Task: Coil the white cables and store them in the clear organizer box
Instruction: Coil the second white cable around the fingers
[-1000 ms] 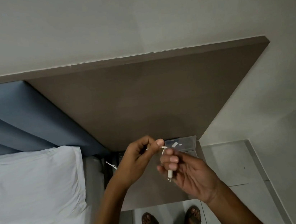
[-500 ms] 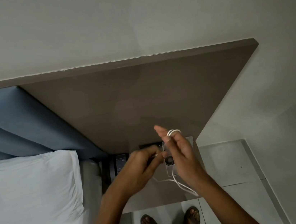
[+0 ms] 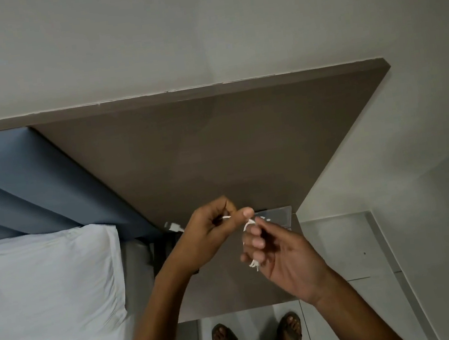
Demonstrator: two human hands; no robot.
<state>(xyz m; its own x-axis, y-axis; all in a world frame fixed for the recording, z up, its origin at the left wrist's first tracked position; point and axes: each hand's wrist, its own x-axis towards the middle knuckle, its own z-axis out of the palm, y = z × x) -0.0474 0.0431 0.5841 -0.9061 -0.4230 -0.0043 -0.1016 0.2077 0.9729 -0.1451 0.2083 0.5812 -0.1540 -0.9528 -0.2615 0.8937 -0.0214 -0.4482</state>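
One white cable [image 3: 248, 222] is being looped around the fingers [image 3: 255, 241] of the right hand [image 3: 286, 258], which are acting as a spool above the bedside table [image 3: 233, 291]. The left hand [image 3: 211, 228] is pinching the free run narrowly, feeding it taut. The clear organizer box [image 3: 278, 215] is sitting just behind, against the headboard panel [image 3: 228, 146]; the bed [image 3: 48, 293] is crowding the left, while open floor [image 3: 341, 240] is lying right.
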